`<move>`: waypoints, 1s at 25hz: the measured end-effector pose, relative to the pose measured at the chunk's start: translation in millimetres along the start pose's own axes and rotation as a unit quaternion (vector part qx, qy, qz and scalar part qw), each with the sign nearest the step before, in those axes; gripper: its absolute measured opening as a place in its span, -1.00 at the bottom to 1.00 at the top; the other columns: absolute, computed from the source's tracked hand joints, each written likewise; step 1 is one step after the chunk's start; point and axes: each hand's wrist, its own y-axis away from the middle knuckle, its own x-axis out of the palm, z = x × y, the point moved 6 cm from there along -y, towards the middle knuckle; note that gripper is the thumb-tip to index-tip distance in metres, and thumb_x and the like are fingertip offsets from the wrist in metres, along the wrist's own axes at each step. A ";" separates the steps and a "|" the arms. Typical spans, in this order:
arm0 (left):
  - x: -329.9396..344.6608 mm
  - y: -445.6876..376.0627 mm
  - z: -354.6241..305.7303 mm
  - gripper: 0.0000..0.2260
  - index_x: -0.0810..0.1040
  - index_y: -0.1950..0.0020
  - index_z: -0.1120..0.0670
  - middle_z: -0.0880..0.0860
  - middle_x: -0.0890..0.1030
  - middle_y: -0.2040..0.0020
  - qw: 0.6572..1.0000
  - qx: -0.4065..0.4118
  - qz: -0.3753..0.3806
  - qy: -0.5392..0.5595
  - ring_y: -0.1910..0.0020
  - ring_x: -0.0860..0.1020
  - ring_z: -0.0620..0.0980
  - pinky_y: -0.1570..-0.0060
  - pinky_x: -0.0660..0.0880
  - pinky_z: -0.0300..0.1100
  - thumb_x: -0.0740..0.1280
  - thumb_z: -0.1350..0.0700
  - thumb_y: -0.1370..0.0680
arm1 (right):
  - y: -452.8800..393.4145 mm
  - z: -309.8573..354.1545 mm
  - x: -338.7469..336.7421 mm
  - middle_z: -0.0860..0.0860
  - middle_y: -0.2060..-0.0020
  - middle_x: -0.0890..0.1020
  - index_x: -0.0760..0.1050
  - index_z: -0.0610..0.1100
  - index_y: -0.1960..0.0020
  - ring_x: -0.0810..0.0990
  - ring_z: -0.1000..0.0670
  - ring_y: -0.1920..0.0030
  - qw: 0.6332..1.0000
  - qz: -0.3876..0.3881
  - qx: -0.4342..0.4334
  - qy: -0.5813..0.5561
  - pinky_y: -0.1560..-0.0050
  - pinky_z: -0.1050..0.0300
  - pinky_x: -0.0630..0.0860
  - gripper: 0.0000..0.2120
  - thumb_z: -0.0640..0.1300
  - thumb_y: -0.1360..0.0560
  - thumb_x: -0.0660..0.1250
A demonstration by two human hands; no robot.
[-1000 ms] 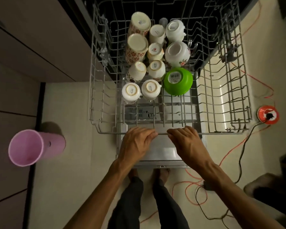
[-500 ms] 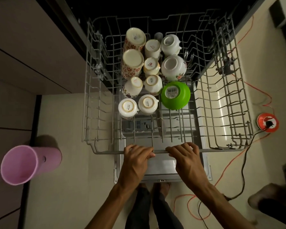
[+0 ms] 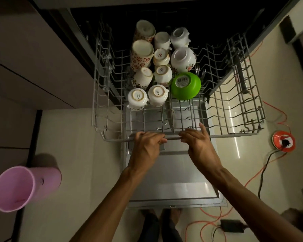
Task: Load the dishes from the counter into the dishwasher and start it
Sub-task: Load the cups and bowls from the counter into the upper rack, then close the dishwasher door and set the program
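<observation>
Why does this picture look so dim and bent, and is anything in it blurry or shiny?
Head view: dim indoor light, and the dishwasher cavity is almost black. The wide lens bows the rack and cabinet lines outward. Glare streaks show on the floor through the rack wires. The pink cup casts a soft shadow behind it. The left hand and right hand look slightly smeared.
</observation>
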 end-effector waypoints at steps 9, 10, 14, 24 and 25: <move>-9.9 -74.2 14.1 -0.84 0.68 -0.08 0.09 -0.01 0.72 0.16 0.997 -0.058 0.024 0.051 0.25 0.59 -0.09 -0.07 0.43 -0.05 0.38 0.23 -0.54 | -71.7 -22.0 -7.2 -0.09 -0.07 0.68 0.62 -0.18 -0.12 0.58 -0.08 -0.23 1.000 0.011 0.009 0.012 -0.49 -0.31 0.11 -0.59 -0.51 -0.36 0.37; -9.1 -85.3 15.5 -0.84 0.69 -0.08 0.09 -0.02 0.72 0.16 0.997 -0.051 0.025 0.051 0.27 0.61 -0.09 -0.05 0.51 0.02 0.38 0.23 -0.54 | -81.2 -27.1 -7.5 -0.10 -0.09 0.67 0.62 -0.18 -0.13 0.57 -0.09 -0.25 1.000 0.007 0.018 0.010 -0.50 -0.31 0.09 -0.57 -0.52 -0.36 0.36; -10.1 -130.5 34.0 -0.83 0.70 -0.05 0.08 -0.02 0.72 0.08 0.998 -0.049 0.032 0.024 0.10 0.67 -0.07 -0.22 0.46 0.07 0.35 0.25 -0.55 | -122.9 -35.3 -8.9 -0.10 -0.12 0.67 0.62 -0.20 -0.16 0.54 -0.11 -0.30 1.000 -0.003 0.017 0.003 -0.52 -0.24 0.03 -0.53 -0.57 -0.36 0.33; -24.6 -249.9 62.8 -0.85 0.70 -0.03 0.14 0.08 0.71 0.03 0.992 -0.084 0.076 0.063 0.07 0.61 -0.07 0.10 0.48 -0.24 0.33 0.16 -0.59 | -239.6 -68.7 -12.6 -0.04 -0.12 0.66 0.61 -0.11 -0.19 0.54 -0.03 -0.21 0.998 -0.007 0.049 -0.049 -0.50 -0.13 0.12 -0.66 -0.42 -0.52 0.29; -23.0 -255.3 64.9 -0.85 0.70 -0.01 0.13 0.08 0.71 0.06 0.991 -0.082 0.078 0.065 0.10 0.62 -0.04 0.10 0.50 -0.21 0.34 0.15 -0.59 | -244.1 -72.0 -10.7 -0.03 -0.13 0.65 0.60 -0.10 -0.19 0.52 -0.02 -0.22 0.998 -0.010 0.045 -0.041 -0.50 -0.13 0.11 -0.64 -0.43 -0.51 0.30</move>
